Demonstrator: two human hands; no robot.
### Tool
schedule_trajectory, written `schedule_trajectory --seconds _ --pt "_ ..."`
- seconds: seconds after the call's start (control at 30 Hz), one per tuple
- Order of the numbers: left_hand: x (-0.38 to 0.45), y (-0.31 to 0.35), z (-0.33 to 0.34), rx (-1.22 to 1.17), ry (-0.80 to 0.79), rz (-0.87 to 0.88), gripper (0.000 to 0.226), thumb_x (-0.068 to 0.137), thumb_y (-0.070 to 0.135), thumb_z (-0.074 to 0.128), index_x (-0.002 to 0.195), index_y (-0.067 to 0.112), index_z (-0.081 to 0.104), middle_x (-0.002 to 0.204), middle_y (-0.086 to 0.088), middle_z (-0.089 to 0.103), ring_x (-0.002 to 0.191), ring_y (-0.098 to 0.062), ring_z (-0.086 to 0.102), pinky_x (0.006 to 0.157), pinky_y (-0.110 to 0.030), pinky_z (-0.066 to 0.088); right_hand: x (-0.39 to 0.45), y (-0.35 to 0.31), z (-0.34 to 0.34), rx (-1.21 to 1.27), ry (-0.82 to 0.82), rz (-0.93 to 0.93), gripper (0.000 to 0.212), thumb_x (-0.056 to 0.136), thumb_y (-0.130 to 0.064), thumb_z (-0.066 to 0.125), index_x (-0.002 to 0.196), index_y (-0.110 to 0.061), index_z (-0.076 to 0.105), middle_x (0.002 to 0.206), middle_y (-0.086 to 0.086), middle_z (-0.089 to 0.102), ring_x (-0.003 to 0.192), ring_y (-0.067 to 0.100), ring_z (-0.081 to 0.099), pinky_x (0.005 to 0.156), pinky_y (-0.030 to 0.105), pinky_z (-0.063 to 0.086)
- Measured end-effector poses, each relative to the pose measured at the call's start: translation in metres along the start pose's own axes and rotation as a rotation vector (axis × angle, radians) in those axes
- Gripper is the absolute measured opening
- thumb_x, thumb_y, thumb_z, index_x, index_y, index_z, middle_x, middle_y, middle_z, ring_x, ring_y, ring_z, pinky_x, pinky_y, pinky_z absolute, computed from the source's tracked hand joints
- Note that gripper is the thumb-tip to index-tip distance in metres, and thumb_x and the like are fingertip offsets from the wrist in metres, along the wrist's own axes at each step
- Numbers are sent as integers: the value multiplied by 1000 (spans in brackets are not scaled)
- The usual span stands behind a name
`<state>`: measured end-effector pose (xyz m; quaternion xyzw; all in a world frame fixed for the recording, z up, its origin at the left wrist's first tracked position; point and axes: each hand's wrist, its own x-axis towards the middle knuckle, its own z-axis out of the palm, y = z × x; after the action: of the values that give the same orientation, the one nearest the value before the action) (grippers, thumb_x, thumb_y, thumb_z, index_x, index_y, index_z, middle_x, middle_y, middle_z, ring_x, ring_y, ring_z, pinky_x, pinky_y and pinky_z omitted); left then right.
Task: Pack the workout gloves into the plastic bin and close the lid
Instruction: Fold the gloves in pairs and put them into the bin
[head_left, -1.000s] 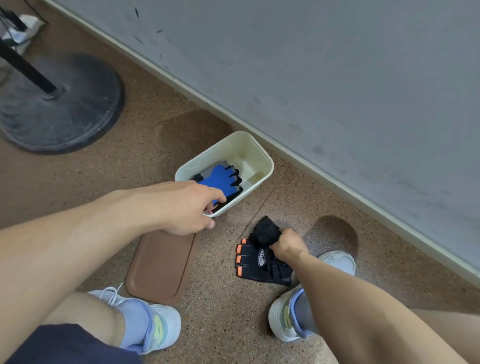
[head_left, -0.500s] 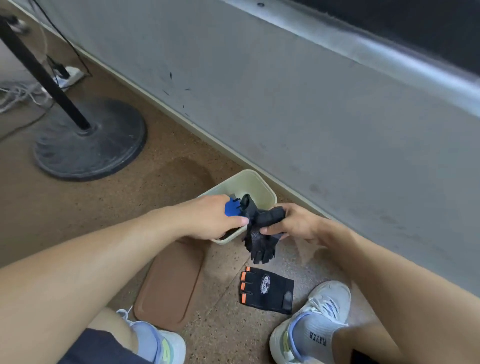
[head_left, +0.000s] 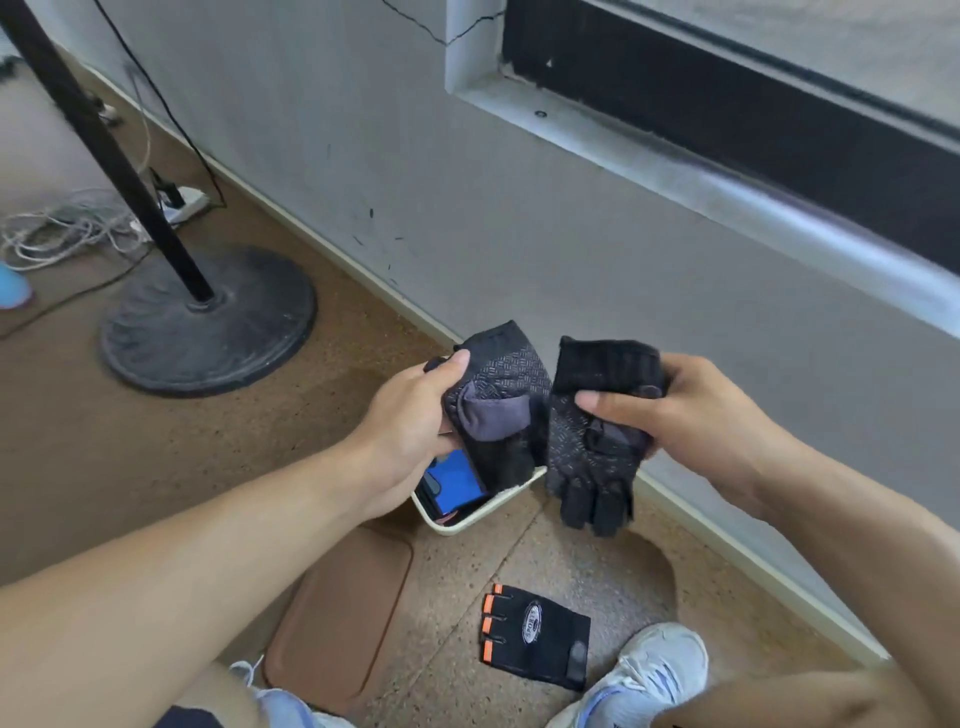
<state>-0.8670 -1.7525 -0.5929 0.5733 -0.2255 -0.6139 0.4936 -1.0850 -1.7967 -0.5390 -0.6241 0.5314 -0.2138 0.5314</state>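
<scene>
My left hand (head_left: 408, 415) grips one black glove (head_left: 498, 379) with a dotted palm, holding it above the cream plastic bin (head_left: 467, 522). My right hand (head_left: 691, 410) grips a second black glove (head_left: 592, 452), whose fingers hang down beside the bin. Inside the bin lies a blue glove (head_left: 454, 480), mostly hidden by my left hand and its glove. A black fingerless glove with orange trim (head_left: 537, 636) lies flat on the floor near my right shoe. The brown lid (head_left: 340, 610) lies on the floor in front of the bin.
A grey wall (head_left: 519, 218) with a window sill runs right behind the bin. A fan stand with a round black base (head_left: 208, 319) sits at the left, with cables and a power strip (head_left: 176, 200) beyond it. My shoes (head_left: 649, 670) are at the bottom edge.
My hands have pulled the black pair apart and lifted it, one glove now in each hand. The camera tilted up, showing the window sill.
</scene>
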Motion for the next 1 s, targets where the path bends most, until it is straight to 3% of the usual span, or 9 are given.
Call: schedule_trajectory --seconds 0.1,0.3,0.43,0.57,0.63,0.7,0.8,0.9,1.0 --pt "1 -2 -4 -44 41 1 31 107 30 50 103 12 75 105 -8 82 113 -34 73 102 -52 54 2 -4 -2 -28 179 -30 10 82 -28 83 90 -23 78 74 -12 79 64 2 74 61 19 53" --pt "5 -10 -8 -32 64 5 36 107 36 45 122 13 69 111 -6 81 103 -26 78 93 -53 59 17 -3 4 -288 380 -68 16 81 -46 78 92 -37 72 73 -26 74 70 1 73 65 37 64" --pt "4 -17 -5 -37 58 -1 35 108 35 45 123 12 67 112 -8 81 104 -28 77 96 -57 57 29 8 18 -250 279 -33 24 80 -49 78 89 -29 70 77 -22 75 72 -2 72 77 40 63" --pt "2 -20 2 -53 -19 -13 34 109 31 42 124 15 68 114 -11 80 107 -30 76 95 -54 58 29 18 40 -179 71 -17 43 72 -58 79 101 -29 69 92 -10 77 82 8 75 82 42 62" --pt "-1 -20 5 -67 -26 -15 35 108 29 42 122 14 71 108 -11 81 99 -26 79 85 -45 62 22 19 47 -255 -91 -67 44 77 -60 73 113 -35 68 105 -17 74 84 -2 70 82 30 58" --pt "-1 -18 3 -81 -67 -38 47 106 41 41 130 12 69 116 -12 79 108 -26 76 92 -44 58 13 17 45 -387 -186 -122 33 94 -50 62 125 -40 66 114 -26 70 88 -12 64 81 12 49" --pt "-2 -14 -3 -49 -217 -90 72 97 63 34 138 13 64 133 -13 71 127 -28 66 110 -47 45 9 14 35 -407 -164 -170 28 100 -39 59 127 -42 65 108 -27 72 89 -3 68 88 24 54" --pt "-2 -13 -5 -64 -296 -100 70 94 62 40 138 14 64 135 -13 70 128 -29 65 115 -51 41 15 12 26 -366 -27 -225 20 90 -37 73 110 -39 69 92 -23 73 68 3 64 70 21 52" --pt "-4 -12 -3 -105 -352 -119 64 101 55 34 132 12 69 129 -16 73 123 -33 68 111 -51 45 22 11 19 -342 34 -200 30 81 -45 80 106 -38 66 88 -14 72 67 3 63 65 22 51"
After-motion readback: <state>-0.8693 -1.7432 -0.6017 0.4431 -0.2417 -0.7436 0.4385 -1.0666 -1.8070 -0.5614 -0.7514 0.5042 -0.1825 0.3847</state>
